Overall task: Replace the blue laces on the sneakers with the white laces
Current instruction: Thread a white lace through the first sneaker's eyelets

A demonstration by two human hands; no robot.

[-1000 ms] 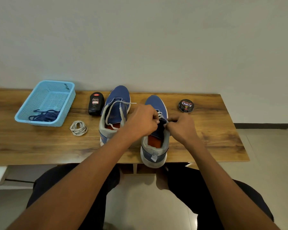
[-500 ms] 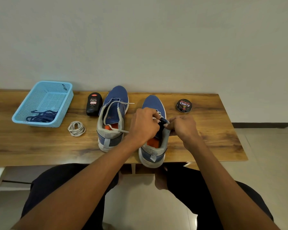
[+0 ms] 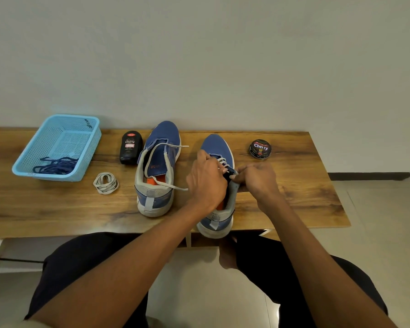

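Two blue sneakers stand on the wooden table [image 3: 294, 204], toes toward the wall. The right sneaker [image 3: 217, 147] is partly laced with a white lace [image 3: 223, 160], and its heel overhangs the table's front edge. My left hand [image 3: 205, 183] and my right hand [image 3: 256, 178] meet over its tongue, fingers curled, each pinching the lace at the upper eyelets. The left sneaker [image 3: 161, 162] has a white lace [image 3: 173, 185] lying loose over its open collar. A coiled white lace [image 3: 105, 183] lies left of it. Blue laces [image 3: 55, 166] sit in the light blue basket [image 3: 81, 159].
A black Cherry polish bottle [image 3: 130, 147] stands between the basket and the left sneaker. A round Cherry polish tin [image 3: 260, 149] lies right of the right sneaker. The wall runs just behind the table. My dark-trousered legs are below the front edge.
Both hands stay on the right sneaker's lace, working a little lower toward the tongue's top. The view shifted slightly; nothing else on the table moved.
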